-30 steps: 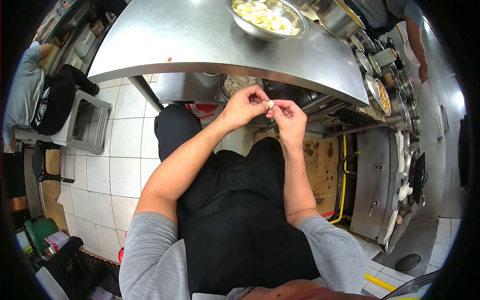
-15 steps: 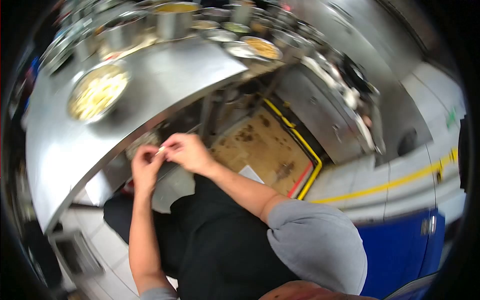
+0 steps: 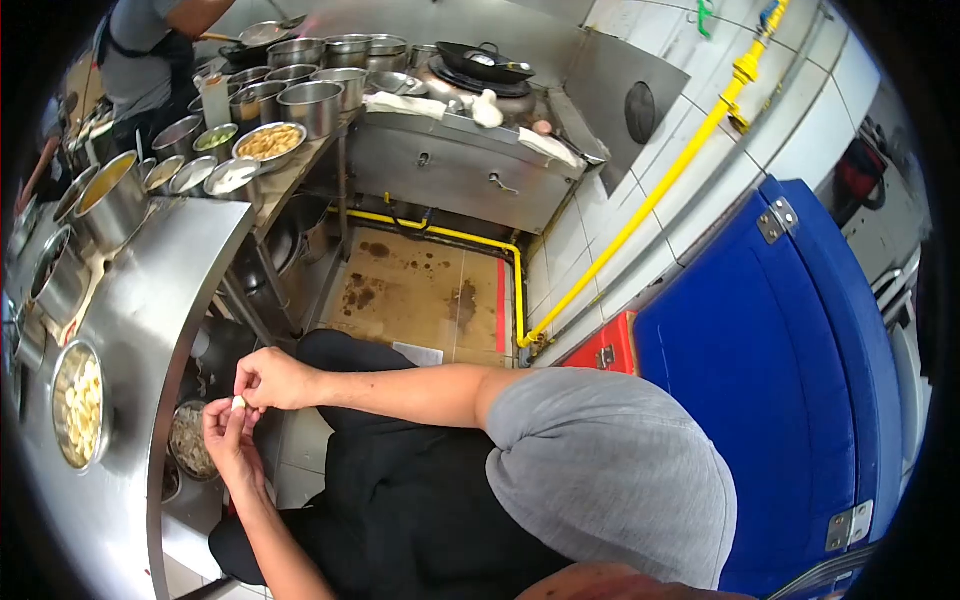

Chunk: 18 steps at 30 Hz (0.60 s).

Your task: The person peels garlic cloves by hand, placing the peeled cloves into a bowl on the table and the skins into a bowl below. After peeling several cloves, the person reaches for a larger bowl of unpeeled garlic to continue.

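Note:
My left hand (image 3: 230, 450) pinches a small pale garlic clove (image 3: 238, 403) between thumb and fingers. Curled against the same clove are the fingertips of my right hand (image 3: 275, 380); the hands meet over my lap, beside the table edge. Left of them, a metal bowl (image 3: 106, 420) on the steel table (image 3: 150, 300) holds many pale peeled cloves. Below my hands stands a container (image 3: 180, 440) with whitish scraps, perhaps skins, partly hidden by my left hand.
Several pots (image 3: 312, 108) and a bowl of yellow-brown food (image 3: 268, 143) line the far counter. A wok (image 3: 482, 64) sits on the stove (image 3: 450, 165). Yellow pipe (image 3: 640, 220) runs along the wall; a blue cooler (image 3: 755, 350) stands right. Another person (image 3: 150, 65) works at upper left.
My view has swung to the right, bringing the stove, wall pipe and blue cooler further into sight. My hands stay together at the clove; the bowl now appears lower and further left.

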### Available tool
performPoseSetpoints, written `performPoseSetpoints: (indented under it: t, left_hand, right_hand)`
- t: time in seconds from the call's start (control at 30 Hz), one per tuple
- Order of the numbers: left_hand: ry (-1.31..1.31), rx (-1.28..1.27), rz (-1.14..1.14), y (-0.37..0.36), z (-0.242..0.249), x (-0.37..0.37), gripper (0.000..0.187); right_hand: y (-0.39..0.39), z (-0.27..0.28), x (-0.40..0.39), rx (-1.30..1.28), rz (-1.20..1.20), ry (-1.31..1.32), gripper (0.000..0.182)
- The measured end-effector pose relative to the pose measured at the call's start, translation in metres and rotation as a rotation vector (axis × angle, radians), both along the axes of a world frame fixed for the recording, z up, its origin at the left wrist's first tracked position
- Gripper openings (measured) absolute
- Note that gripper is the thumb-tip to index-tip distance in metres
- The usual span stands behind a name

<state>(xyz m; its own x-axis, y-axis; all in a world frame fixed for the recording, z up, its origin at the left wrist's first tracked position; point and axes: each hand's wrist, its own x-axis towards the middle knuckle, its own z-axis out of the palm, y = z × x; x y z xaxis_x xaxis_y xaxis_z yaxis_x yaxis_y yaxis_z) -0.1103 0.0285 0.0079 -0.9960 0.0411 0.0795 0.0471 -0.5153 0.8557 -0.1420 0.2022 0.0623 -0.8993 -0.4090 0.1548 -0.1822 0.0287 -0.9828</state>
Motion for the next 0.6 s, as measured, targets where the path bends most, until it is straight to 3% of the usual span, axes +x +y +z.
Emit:
performPoseSetpoints:
  t: [0.1, 0.6]
  left_hand:
    - [-0.043, 0.105, 0.018, -0.005, 0.003, 0.002, 0.016]
    - [-0.098, -0.010, -0.106, -0.009, 0.004, 0.006, 0.013]
  right_hand:
    - [-0.005, 0.000, 0.000, 0.022, 0.002, 0.028, 0.008]
    - [-0.013, -0.020, -0.001, 0.058, -0.146, 0.250, 0.011]
